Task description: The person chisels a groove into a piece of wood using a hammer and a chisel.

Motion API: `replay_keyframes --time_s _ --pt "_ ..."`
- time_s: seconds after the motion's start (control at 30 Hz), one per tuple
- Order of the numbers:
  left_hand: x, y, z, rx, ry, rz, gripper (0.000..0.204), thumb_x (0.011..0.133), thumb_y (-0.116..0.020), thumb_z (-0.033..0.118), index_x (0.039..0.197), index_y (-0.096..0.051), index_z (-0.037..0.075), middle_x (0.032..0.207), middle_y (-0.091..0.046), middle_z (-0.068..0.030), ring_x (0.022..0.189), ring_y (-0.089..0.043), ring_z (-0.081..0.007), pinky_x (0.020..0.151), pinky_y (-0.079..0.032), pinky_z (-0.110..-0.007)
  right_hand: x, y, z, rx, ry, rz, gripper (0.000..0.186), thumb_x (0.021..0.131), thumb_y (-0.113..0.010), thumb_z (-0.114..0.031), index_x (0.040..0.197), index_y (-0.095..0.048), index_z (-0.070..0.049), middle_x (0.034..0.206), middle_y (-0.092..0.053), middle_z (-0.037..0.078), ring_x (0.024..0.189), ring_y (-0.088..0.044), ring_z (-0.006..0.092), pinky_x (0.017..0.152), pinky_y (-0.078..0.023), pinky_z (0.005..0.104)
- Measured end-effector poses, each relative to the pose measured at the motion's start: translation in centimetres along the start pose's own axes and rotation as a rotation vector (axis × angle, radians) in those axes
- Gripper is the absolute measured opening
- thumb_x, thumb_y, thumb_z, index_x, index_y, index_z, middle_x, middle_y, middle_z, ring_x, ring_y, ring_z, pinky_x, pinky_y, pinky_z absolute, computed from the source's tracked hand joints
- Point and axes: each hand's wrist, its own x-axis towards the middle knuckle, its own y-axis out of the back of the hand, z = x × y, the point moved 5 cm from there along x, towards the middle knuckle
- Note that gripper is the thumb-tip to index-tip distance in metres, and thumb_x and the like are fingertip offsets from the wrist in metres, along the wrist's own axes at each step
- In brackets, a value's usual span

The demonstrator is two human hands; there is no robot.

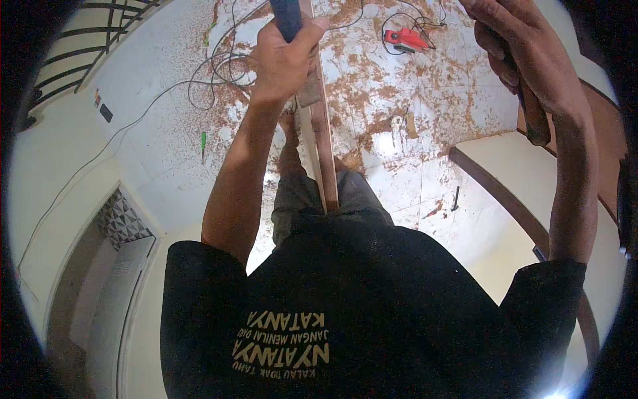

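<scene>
My left hand (286, 56) is closed around a dark blue handle (286, 18) near the top of the view. What tool the handle belongs to, I cannot make out. It is held against a long wooden board (323, 149), which runs down between my legs toward my waist. A flat brownish-grey piece (308, 93) lies on the board just below that hand. Raised at the upper right, my right hand (525, 50) grips a brown wooden handle (533, 113). The handle's end sticks out below the fist, while its other end is hidden or outside the view.
Brown shavings cover the white tiled floor (166, 166). A red power tool (407, 40) with a black cord lies ahead. Long cables (212, 80) loop at the left, near a green-handled tool (203, 143) and a dark phone-like object (106, 112). A cream, brown-edged surface (512, 173) stands right.
</scene>
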Motion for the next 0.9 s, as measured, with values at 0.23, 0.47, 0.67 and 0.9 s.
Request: replay_keyframes --time_s 0.23,0.47,0.67,0.9 --pt "1.8 0.4 -0.3 -0.055 0.032 0.040 0.021 0.091 -0.064 0.020 0.077 -0.054 0.008 0.058 -0.047 0.0021 0.047 -0.042 -0.0055 0.043 -0.034 -0.024 -0.1 -0.3 -0.6 -0.031 0.001 -0.026 0.028 0.101 -0.053 -0.032 0.084 -0.051 -0.010 0.059 -0.044 -0.004 0.046 -0.040 0.0078 0.040 -0.036 0.0266" --pt "2.1 -0.6 1.5 0.274 -0.020 0.046 0.035 0.091 -0.060 0.023 0.061 -0.046 0.011 0.051 -0.042 0.0036 0.040 -0.036 -0.0080 0.040 -0.030 -0.029 0.0 -0.6 -0.8 -0.056 -0.054 -0.012 0.031 0.100 -0.053 -0.037 0.084 -0.052 -0.010 0.058 -0.045 -0.003 0.044 -0.042 0.0071 0.038 -0.039 0.0257" --pt "2.4 -0.7 1.5 0.301 0.005 -0.006 0.039 0.091 -0.059 0.023 0.058 -0.043 0.011 0.051 -0.042 0.0031 0.042 -0.038 -0.0088 0.042 -0.032 -0.028 0.7 -0.7 -0.4 -0.053 0.011 -0.049 0.034 0.100 -0.053 -0.040 0.082 -0.052 -0.010 0.056 -0.045 -0.004 0.042 -0.044 0.0068 0.037 -0.040 0.0254" --pt "2.1 -1.7 2.1 0.438 0.015 0.023 0.033 0.086 -0.059 0.024 0.060 -0.044 0.009 0.054 -0.042 0.0017 0.048 -0.039 -0.0103 0.047 -0.033 -0.033 1.2 -0.9 -0.6 -0.089 0.021 -0.057 0.036 0.099 -0.053 -0.042 0.085 -0.054 -0.009 0.059 -0.047 -0.003 0.045 -0.044 0.0069 0.039 -0.040 0.0242"
